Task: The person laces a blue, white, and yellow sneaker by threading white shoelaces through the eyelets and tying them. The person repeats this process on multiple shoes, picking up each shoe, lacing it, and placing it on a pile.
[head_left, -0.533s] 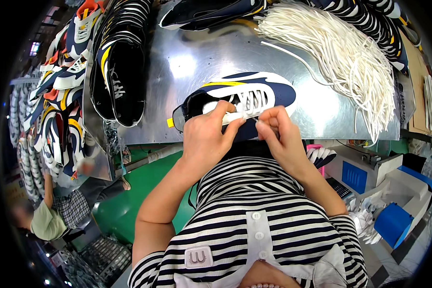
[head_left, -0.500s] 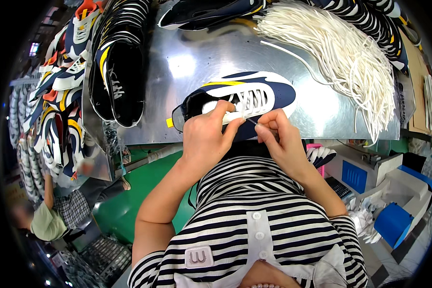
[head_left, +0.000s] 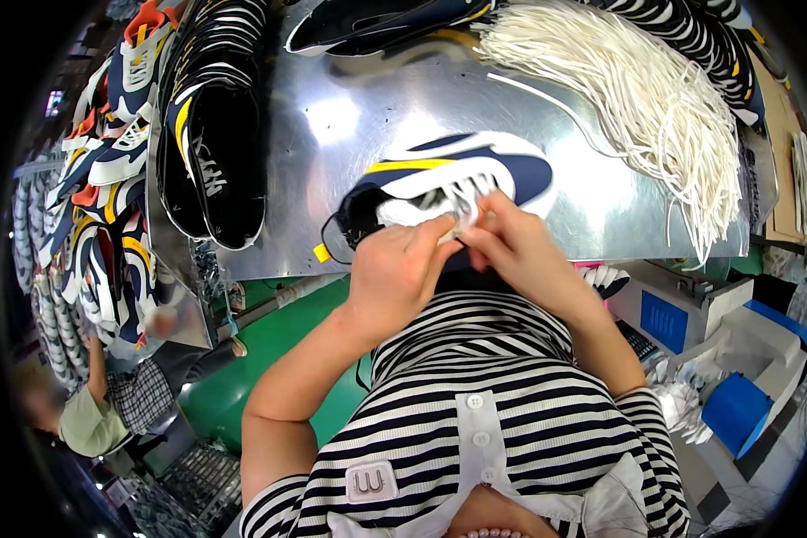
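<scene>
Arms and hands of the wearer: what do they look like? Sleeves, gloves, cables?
Both the left hand and right hand are ungloved. Forearms are bare, with no watch, bracelet, cable or marking visible. The short sleeves have dark and white stripes. Fingers are partly blurred, so rings can't be ruled out.

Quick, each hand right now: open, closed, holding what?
Left hand: closed, pinching the shoe at its laced edge.
Right hand: fingers curled at the white laces; blur hides whether they're gripped.
</scene>
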{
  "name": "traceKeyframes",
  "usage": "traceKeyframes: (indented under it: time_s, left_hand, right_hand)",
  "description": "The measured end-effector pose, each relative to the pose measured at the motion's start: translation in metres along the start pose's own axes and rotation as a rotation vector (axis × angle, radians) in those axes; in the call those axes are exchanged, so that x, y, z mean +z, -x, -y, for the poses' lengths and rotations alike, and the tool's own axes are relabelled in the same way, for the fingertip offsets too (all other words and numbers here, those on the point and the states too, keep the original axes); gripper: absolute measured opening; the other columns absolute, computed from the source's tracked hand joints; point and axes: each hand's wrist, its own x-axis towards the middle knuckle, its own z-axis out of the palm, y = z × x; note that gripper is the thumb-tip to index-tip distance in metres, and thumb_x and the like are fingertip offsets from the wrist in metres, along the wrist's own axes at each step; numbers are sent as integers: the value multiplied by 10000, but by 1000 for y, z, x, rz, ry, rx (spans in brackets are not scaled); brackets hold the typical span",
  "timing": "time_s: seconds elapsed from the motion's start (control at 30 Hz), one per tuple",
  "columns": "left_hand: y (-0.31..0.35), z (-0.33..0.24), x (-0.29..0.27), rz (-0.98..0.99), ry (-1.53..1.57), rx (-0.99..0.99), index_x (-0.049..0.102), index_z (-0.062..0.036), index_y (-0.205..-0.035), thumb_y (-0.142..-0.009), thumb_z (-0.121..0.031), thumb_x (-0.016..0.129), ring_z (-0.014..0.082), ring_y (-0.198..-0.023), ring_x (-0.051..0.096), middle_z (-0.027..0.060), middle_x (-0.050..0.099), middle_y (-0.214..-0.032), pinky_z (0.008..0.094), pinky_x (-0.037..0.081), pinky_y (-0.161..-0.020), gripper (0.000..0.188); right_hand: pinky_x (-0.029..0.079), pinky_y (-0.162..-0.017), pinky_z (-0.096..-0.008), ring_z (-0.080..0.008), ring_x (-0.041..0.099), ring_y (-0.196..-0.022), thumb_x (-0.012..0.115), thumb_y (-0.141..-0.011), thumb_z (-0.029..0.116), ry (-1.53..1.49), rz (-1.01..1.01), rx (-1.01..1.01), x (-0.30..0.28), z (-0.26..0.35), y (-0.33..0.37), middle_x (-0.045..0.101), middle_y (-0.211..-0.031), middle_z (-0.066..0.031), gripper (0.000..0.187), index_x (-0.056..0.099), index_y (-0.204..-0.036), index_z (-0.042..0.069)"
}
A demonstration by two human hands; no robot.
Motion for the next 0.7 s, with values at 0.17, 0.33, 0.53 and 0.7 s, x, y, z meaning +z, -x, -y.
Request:
traceKeyframes:
  time_s: [0.17,0.33,0.53,0.7]
  left_hand:
    - [-7,-8,-12,125,158,-169,669,-65,-1036,-841,-150,730,311,-671,656,149,686,-813,359,490,-593,222]
    - [-18,-6,-25,442,101,-160,693,-43,-936,-844,-209,718,320,-632,642,161,648,-703,382,480,-579,192]
    - [-4,5,-35,447,-86,-54,689,-34,-788,-853,-265,714,316,-557,594,135,579,-578,406,455,-549,242]
    - [40,-2,-25,-116,-125,189,575,6,-1181,-741,14,759,337,-1020,629,171,644,-1184,400,482,-865,477]
  right_hand:
    - [484,-583,-291,-181,631,-613,630,-939,143,141,-280,-25,-44,4,24,641,-697,-96,153,630,-1045,33]
    - [479,-551,-347,-277,643,-606,644,-935,168,381,-611,-434,-22,-33,-24,658,-719,-128,159,621,-1036,47]
    - [488,-568,-364,-300,655,-625,640,-939,185,379,-655,-364,-16,-34,-26,678,-766,-145,172,613,-1039,48]
    - [482,-597,-299,-204,646,-642,619,-951,164,134,-633,-316,-21,-39,-20,691,-802,-130,185,613,-1081,33]
